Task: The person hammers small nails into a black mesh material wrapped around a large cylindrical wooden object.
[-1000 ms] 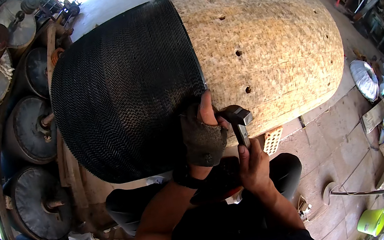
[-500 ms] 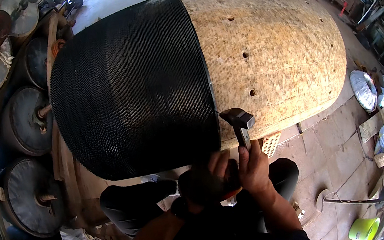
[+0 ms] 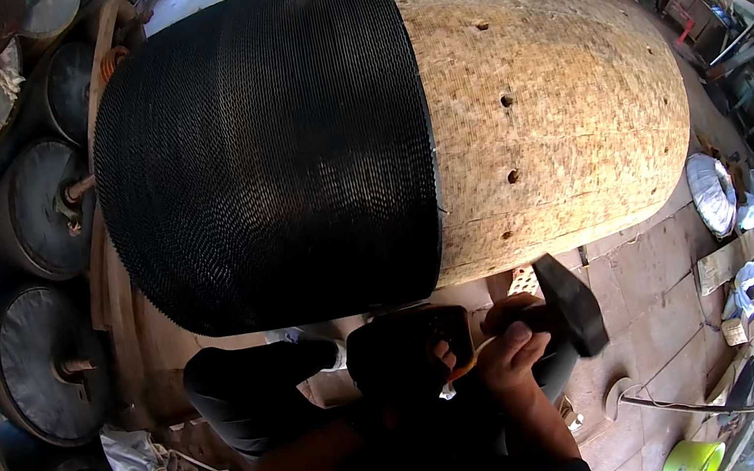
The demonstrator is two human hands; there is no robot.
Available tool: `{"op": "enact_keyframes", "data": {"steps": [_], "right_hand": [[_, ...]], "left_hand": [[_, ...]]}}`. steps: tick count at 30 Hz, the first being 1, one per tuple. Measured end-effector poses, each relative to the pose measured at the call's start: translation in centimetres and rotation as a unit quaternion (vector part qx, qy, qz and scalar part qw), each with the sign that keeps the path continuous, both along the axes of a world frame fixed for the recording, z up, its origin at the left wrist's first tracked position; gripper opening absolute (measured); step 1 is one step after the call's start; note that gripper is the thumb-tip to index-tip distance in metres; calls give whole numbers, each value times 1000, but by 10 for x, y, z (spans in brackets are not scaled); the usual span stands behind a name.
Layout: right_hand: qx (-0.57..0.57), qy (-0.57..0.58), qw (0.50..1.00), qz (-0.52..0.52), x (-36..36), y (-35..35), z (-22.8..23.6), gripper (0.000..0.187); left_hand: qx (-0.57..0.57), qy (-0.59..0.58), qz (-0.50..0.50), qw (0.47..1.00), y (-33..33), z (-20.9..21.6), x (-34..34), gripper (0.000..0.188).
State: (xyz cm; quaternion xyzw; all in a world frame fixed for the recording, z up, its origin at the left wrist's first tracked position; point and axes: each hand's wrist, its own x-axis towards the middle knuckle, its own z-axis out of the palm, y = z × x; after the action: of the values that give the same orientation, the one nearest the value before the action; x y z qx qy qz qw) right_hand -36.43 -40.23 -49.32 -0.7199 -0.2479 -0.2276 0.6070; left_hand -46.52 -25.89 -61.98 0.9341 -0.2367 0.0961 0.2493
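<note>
My right hand (image 3: 513,352) grips a hammer (image 3: 572,308) by its handle, with the dark head tipped to the right, just below the drum and apart from it. Across my lap is a dark open container (image 3: 404,336) with an orange-brown edge. My left hand (image 3: 443,356) is at this container, mostly in shadow; its visible fingertips are drawn together, and what they hold is hidden. Before me lies a large barrel-shaped drum. Rows of black toothed strip (image 3: 274,153) cover its left part, while the right part is bare pale wood (image 3: 565,104) with several holes.
Round-ended drums (image 3: 45,366) are stacked on the left, beside a wooden beam (image 3: 112,230). On the tiled floor at right are a white coil (image 3: 711,194), a metal rod with a round end (image 3: 704,402) and a lime-green bucket (image 3: 694,460).
The hammer has come away from the strip's edge on the drum, down and right. My left hand has dropped from beside the drum to the dark container. The view has shifted slightly.
</note>
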Motion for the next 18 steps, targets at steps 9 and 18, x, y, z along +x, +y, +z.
{"op": "enact_keyframes", "data": {"steps": [9, 18], "right_hand": [[5, -14, 1000, 3, -3, 4, 5, 24], [10, 47, 999, -15, -8, 7, 15, 29]], "left_hand": [[-97, -41, 54, 993, 2, -6, -2, 37], [-90, -256, 125, 954, 40, 132, 43, 38]]}}
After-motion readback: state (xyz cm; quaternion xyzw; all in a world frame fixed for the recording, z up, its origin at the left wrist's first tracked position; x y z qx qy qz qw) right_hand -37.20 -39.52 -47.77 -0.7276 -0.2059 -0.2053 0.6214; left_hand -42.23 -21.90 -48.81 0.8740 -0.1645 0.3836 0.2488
